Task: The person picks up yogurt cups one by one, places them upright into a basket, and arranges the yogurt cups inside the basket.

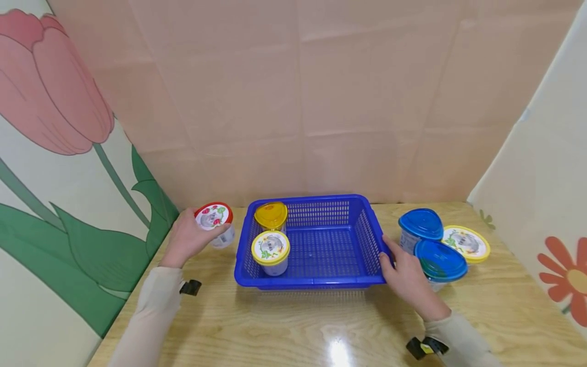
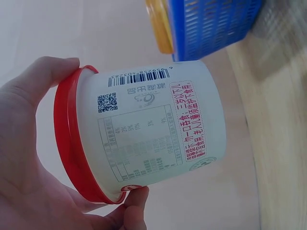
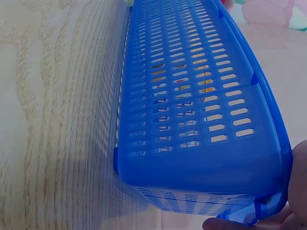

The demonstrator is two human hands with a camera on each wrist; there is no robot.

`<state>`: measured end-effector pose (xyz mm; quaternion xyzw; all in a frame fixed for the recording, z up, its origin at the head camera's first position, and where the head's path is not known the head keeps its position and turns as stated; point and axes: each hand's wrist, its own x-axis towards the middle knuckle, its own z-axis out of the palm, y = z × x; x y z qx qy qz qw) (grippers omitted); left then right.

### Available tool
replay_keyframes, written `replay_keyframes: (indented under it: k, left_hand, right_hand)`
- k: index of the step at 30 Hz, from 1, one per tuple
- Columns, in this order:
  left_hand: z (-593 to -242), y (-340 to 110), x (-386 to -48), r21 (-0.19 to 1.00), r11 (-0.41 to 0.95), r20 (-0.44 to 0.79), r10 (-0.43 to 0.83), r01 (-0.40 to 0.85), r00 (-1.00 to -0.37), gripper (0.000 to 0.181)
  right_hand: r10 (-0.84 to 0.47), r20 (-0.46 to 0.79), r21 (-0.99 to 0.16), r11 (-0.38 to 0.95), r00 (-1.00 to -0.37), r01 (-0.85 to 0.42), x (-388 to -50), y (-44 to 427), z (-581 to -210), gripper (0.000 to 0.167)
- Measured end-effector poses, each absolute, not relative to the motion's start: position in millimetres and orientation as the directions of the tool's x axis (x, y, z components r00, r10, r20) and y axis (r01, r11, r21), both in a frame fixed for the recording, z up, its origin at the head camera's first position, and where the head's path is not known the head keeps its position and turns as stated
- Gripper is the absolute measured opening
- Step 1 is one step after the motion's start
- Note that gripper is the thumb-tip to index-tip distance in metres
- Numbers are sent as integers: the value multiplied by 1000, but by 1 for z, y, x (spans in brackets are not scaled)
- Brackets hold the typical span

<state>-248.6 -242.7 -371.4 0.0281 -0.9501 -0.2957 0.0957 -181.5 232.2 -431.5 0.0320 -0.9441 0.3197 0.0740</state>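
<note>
My left hand (image 1: 190,235) grips a white plastic tub (image 2: 158,129) by its red lid (image 2: 72,139), thumb on one side and fingers on the other. In the head view this tub is just left of a blue slotted basket (image 1: 312,281). My right hand (image 1: 405,272) holds the basket's right rim near the front corner, with thumb and fingers about the edge in the right wrist view. Inside the basket, at its left end, stand a tub with a yellow printed lid (image 1: 270,246) and one with a plain yellow lid (image 1: 271,215).
Right of the basket stand two tubs with blue lids, the rear one (image 1: 421,223) and the front one (image 1: 441,261), beside a yellow-lidded tub (image 1: 467,243). A wooden table (image 1: 275,331) carries everything. Behind rises a pinkish wall covering (image 1: 298,102).
</note>
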Motion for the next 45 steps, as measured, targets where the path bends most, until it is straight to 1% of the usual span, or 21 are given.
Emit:
replay_keyframes:
  k: [18, 28, 45]
  left_hand:
    - [-357, -231, -243, 558, 830, 176, -107, 10, -979, 99]
    - [-348, -220, -243, 579, 814, 192, -82, 45, -978, 96]
    - [-341, -207, -244, 586, 806, 207, -49, 83, -977, 95]
  right_hand:
    - [-10, 151, -605, 790, -988, -101, -180, 232, -433, 55]
    - [-8, 187, -590, 799, -982, -118, -180, 232, -432, 54]
    - [-11, 175, -591, 798, -985, -114, -180, 231, -430, 54]
